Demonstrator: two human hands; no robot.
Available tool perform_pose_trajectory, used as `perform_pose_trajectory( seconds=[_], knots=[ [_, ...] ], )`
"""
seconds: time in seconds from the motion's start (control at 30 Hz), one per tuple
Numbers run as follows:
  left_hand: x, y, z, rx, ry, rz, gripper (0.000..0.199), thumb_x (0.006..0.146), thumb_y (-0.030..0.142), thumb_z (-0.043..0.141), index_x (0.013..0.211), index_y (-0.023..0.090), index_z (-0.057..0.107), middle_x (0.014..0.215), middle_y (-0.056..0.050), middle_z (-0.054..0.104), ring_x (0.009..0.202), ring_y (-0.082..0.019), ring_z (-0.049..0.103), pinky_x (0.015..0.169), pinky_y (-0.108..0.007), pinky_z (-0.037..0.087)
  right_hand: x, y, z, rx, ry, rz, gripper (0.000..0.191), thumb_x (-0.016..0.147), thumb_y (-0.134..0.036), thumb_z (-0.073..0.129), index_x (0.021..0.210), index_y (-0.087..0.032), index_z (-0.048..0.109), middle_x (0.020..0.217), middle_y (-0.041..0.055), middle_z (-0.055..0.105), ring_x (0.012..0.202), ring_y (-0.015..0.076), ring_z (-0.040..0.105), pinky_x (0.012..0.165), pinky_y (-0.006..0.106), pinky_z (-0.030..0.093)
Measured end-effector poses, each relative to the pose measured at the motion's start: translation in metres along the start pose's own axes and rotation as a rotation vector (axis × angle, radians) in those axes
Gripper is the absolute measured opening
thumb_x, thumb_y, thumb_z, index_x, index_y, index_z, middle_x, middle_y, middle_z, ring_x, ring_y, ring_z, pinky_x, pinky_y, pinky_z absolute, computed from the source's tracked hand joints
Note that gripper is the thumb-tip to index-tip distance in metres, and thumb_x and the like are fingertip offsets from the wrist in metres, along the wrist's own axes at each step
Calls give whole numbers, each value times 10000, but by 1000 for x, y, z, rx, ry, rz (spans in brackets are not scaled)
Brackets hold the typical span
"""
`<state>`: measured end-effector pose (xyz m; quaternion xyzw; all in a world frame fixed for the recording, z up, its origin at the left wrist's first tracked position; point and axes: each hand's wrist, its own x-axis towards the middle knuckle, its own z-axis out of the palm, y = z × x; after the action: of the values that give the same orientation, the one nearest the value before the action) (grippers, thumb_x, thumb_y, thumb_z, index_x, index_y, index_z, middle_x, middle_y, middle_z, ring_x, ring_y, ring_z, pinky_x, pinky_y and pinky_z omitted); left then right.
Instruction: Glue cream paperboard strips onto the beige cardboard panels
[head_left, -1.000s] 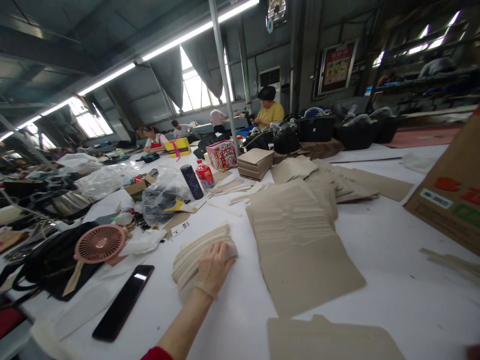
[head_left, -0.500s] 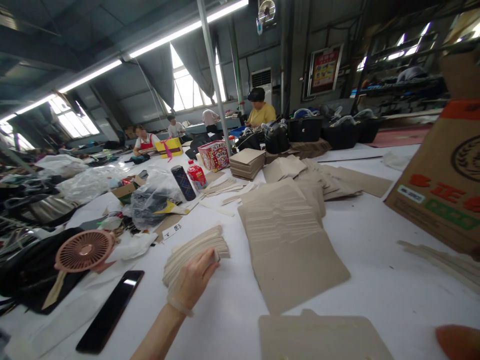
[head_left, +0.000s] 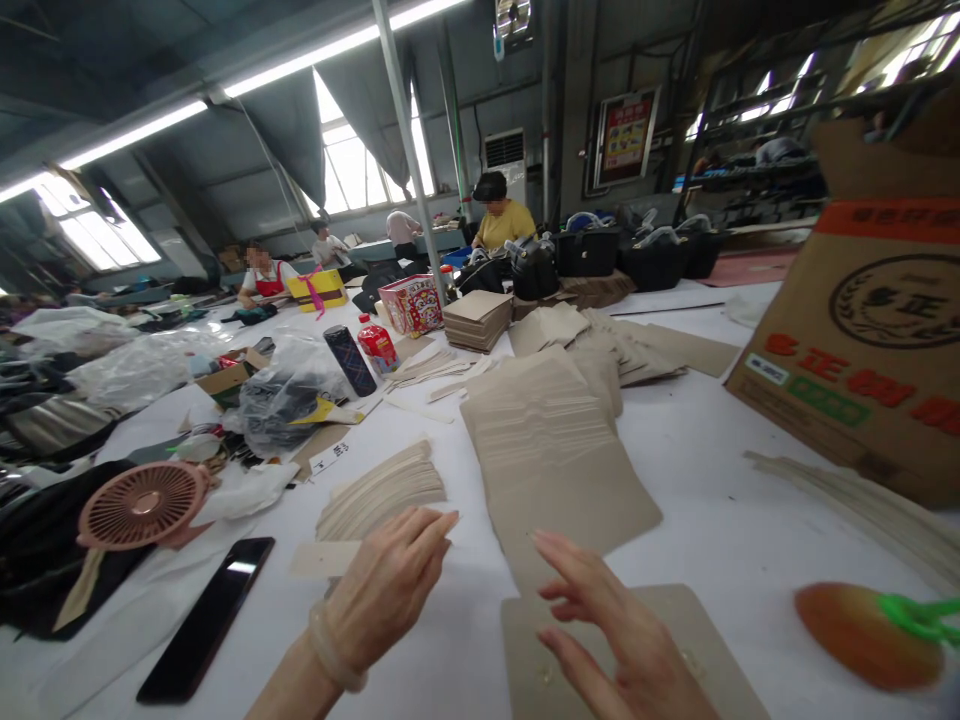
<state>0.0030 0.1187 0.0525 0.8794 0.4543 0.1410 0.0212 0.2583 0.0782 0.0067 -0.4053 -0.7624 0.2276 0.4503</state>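
Observation:
My left hand (head_left: 394,585) is closed on a pale cardboard strip (head_left: 324,559), whose end sticks out to the left behind the fingers. Just beyond it lies a fanned stack of similar strips (head_left: 382,490). My right hand (head_left: 607,620) is open, fingers spread, above a cardboard panel (head_left: 697,640) at the near edge of the view. Small glossy spots show on that panel. Farther off, between the hands, overlapping cardboard sheets (head_left: 570,490) are spread in a long row. At right lies an orange-brown oval object (head_left: 862,635) with a green band; its kind is unclear.
A phone (head_left: 206,620) and a pink fan (head_left: 146,505) are at left. A large carton (head_left: 862,360) stands at right, with thin strips (head_left: 847,510) before it. A dark patterned cylinder (head_left: 350,361) and a red bottle (head_left: 377,345) stand farther back. Co-workers sit beyond.
My left hand has drawn a strip away from the fanned stack. My right hand has come into view over the near panel. The view has turned slightly right, showing more of the orange-brown object.

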Motion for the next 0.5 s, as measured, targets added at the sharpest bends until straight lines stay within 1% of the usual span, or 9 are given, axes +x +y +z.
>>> perform_pose_trajectory(
  seconds=[0.03,0.07,0.1,0.17,0.23,0.33,0.4,0.47,0.5],
  knots=[
    [2,9,1,-1,-26,25,333,943,189,357,1250,263,460,1048,-24,633,954,-182,591,837,-339,491,13,-7,11,32,-31,1,550,897,-165,504,1411,-294,355,1382,82,484,958,164,653,780,219,565],
    [3,16,3,1,-52,49,315,937,178,358,1212,257,488,1016,-22,638,928,-187,593,820,-345,492,24,-12,20,25,-80,1,530,894,-158,501,1402,-255,384,1392,104,471,1005,186,633,812,252,555],
    [4,21,6,4,-75,69,287,933,173,357,1154,251,522,980,-19,642,902,-188,597,802,-345,494,33,-15,29,4,-104,-6,445,895,-147,488,1334,-219,474,1329,118,529,1008,203,626,824,279,543],
    [3,22,12,8,-96,81,252,938,182,343,1051,238,561,925,-17,652,864,-182,609,780,-331,499,44,-16,40,-42,-133,-33,243,908,-139,455,1056,-177,644,1010,103,675,867,212,646,748,289,524],
    [-3,8,17,8,-81,44,253,946,208,332,1023,242,571,901,-11,670,838,-164,630,766,-298,505,47,-12,39,-66,-122,-31,244,926,-147,429,840,-170,656,753,64,656,709,201,625,649,280,479],
    [-21,-36,19,27,-42,-71,247,929,231,361,1041,258,580,896,-2,705,804,-148,667,714,-249,520,44,-3,18,-64,-69,42,266,954,-193,425,792,-165,634,689,42,617,633,174,585,595,263,417],
    [-37,-69,14,52,-4,-164,220,901,250,394,973,248,602,828,2,719,748,-165,688,657,-247,535,40,3,-4,-7,-51,158,284,963,-236,440,748,-175,615,640,14,592,591,147,564,573,240,396],
    [-50,-90,6,56,9,-232,216,893,269,401,935,259,612,758,27,720,677,-160,693,612,-234,543,32,6,-27,81,-74,291,304,960,-279,457,705,-186,593,594,-9,566,555,129,550,548,220,393],
    [-54,-93,1,50,21,-257,211,897,304,412,958,271,612,801,32,729,722,-161,701,649,-236,554,28,6,-37,122,-101,343,306,957,-290,462,697,-189,588,586,-15,560,543,123,546,539,213,398]
  ],
)
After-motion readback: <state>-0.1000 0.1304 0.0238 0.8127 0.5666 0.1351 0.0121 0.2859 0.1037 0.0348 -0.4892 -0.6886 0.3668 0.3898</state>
